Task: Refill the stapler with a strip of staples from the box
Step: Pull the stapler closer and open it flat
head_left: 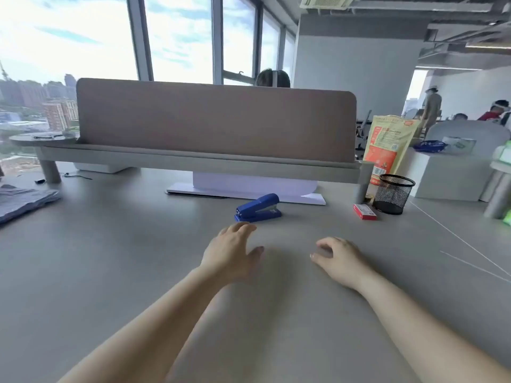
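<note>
A blue stapler (pixel 258 208) lies closed on the grey desk (pixel 110 258), in the middle and a little beyond my hands. A small red staple box (pixel 365 211) rests flat to its right, beside a mesh pen cup. My left hand (pixel 232 251) hovers just in front of the stapler, fingers spread and empty, fingertips a short way from the stapler's near end. My right hand (pixel 338 258) rests on the desk further right, fingers loosely curled, holding nothing, well short of the box.
A black mesh pen cup (pixel 393 193) stands by the box, an orange snack bag (pixel 387 147) behind it. A brown divider panel (pixel 215 123) on a raised shelf closes the far side, a white stand (pixel 249 189) beneath it. Folded grey cloth (pixel 25 200) lies far left.
</note>
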Action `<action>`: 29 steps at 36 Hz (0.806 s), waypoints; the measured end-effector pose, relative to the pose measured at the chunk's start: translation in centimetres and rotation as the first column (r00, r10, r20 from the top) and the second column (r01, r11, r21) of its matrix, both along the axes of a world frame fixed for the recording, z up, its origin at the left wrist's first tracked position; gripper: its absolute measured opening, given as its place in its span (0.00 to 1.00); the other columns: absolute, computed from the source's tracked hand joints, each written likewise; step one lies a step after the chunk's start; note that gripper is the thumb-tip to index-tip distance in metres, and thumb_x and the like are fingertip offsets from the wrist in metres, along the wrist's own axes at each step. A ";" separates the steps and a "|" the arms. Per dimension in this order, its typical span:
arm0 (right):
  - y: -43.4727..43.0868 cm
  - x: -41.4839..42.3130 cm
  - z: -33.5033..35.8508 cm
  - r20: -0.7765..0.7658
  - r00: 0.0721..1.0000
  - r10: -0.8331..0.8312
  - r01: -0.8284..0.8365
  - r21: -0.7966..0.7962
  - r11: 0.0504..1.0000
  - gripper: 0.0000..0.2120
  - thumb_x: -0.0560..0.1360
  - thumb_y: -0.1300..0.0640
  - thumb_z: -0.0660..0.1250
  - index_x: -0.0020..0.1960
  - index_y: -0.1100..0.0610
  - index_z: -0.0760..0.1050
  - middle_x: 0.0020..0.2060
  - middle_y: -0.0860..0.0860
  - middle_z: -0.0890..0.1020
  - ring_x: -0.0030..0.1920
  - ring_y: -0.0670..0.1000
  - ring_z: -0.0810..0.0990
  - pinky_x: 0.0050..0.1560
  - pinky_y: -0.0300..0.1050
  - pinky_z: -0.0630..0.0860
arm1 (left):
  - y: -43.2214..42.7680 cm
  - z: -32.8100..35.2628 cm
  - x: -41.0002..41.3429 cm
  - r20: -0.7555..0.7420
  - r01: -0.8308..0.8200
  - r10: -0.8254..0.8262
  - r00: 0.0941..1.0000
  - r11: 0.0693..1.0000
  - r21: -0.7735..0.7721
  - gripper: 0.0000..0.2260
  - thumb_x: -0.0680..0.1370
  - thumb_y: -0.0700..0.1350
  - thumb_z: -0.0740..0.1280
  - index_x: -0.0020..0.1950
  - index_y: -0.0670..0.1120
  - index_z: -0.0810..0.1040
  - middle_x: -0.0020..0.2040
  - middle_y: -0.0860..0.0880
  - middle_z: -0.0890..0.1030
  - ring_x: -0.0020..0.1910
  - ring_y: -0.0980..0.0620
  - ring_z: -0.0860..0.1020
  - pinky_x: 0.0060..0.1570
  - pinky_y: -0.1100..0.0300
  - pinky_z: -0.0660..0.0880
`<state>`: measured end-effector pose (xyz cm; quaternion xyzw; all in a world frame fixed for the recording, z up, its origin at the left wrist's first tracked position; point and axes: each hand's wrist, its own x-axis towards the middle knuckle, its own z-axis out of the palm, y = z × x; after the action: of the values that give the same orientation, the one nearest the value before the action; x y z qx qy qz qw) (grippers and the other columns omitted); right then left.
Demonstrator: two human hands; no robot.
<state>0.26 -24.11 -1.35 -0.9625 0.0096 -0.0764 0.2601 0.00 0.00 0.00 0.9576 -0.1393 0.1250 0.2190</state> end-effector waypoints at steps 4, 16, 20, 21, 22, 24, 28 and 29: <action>0.4 1.4 0.2 0.010 1.000 -0.001 0.001 0.071 0.998 0.16 0.70 0.48 0.67 0.54 0.54 0.76 0.58 0.52 0.79 0.60 0.54 0.74 0.62 0.49 0.71 | -0.7 0.9 3.5 0.056 -0.103 0.102 0.993 0.994 0.022 0.25 0.75 0.55 0.61 0.70 0.49 0.61 0.72 0.50 0.64 0.68 0.44 0.65 0.64 0.51 0.65; 0.6 1.1 -0.8 0.117 0.992 0.057 -0.051 -0.047 0.998 0.14 0.72 0.47 0.63 0.55 0.51 0.75 0.57 0.47 0.78 0.59 0.52 0.72 0.60 0.45 0.70 | -3.0 -1.5 9.0 0.069 -0.096 0.091 0.993 0.993 0.072 0.29 0.76 0.55 0.58 0.74 0.49 0.52 0.77 0.52 0.55 0.75 0.50 0.52 0.73 0.52 0.51; 0.7 1.1 -0.6 0.117 0.991 0.062 -0.058 -0.037 0.998 0.13 0.72 0.47 0.64 0.55 0.50 0.74 0.57 0.47 0.77 0.59 0.53 0.72 0.59 0.45 0.69 | -2.9 -1.7 7.7 0.098 -0.060 0.052 0.994 0.996 0.071 0.28 0.76 0.53 0.59 0.73 0.49 0.53 0.76 0.52 0.56 0.75 0.50 0.52 0.73 0.53 0.52; 0.7 1.1 -0.5 0.116 0.991 0.066 -0.063 -0.032 0.998 0.13 0.72 0.47 0.64 0.55 0.50 0.74 0.57 0.47 0.78 0.59 0.53 0.72 0.59 0.45 0.69 | -2.9 -1.8 7.2 0.088 -0.047 0.041 0.995 0.996 0.075 0.28 0.76 0.53 0.59 0.73 0.50 0.52 0.77 0.52 0.55 0.75 0.50 0.51 0.73 0.53 0.51; 0.7 1.1 -0.4 0.117 0.991 0.069 -0.067 -0.026 0.997 0.13 0.72 0.47 0.64 0.54 0.50 0.75 0.57 0.48 0.78 0.58 0.53 0.72 0.59 0.46 0.70 | -2.9 -1.8 6.8 0.079 -0.035 0.029 0.996 0.997 0.074 0.28 0.76 0.52 0.59 0.74 0.50 0.52 0.77 0.52 0.54 0.76 0.50 0.51 0.73 0.53 0.51; 0.7 1.1 -0.3 0.119 0.991 0.067 -0.068 0.009 0.998 0.12 0.72 0.48 0.65 0.53 0.50 0.76 0.55 0.48 0.79 0.58 0.52 0.73 0.59 0.46 0.71 | -2.9 -1.7 5.7 0.063 -0.005 0.001 0.998 0.997 0.074 0.28 0.77 0.51 0.59 0.74 0.51 0.51 0.77 0.53 0.54 0.76 0.51 0.50 0.74 0.53 0.50; 0.6 0.9 -0.1 0.102 0.993 0.053 -0.068 0.140 0.988 0.13 0.70 0.47 0.67 0.53 0.50 0.75 0.53 0.48 0.81 0.56 0.52 0.77 0.57 0.49 0.74 | -3.0 -1.5 2.9 0.056 0.064 -0.069 0.996 0.995 0.077 0.27 0.77 0.50 0.58 0.74 0.53 0.52 0.77 0.56 0.54 0.76 0.54 0.49 0.74 0.50 0.46; 0.6 0.9 0.0 0.094 0.995 0.045 -0.061 0.171 0.983 0.13 0.70 0.47 0.67 0.53 0.50 0.75 0.54 0.48 0.81 0.55 0.51 0.77 0.57 0.49 0.74 | -3.1 -1.6 2.2 0.057 0.083 -0.087 0.995 0.994 0.074 0.27 0.77 0.50 0.58 0.74 0.53 0.52 0.77 0.57 0.54 0.76 0.55 0.49 0.74 0.50 0.46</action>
<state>1.12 -23.52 -1.36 -0.9317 -0.0210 -0.1113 0.3451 2.20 -3.09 -1.55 0.9538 -0.1907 0.1391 0.1856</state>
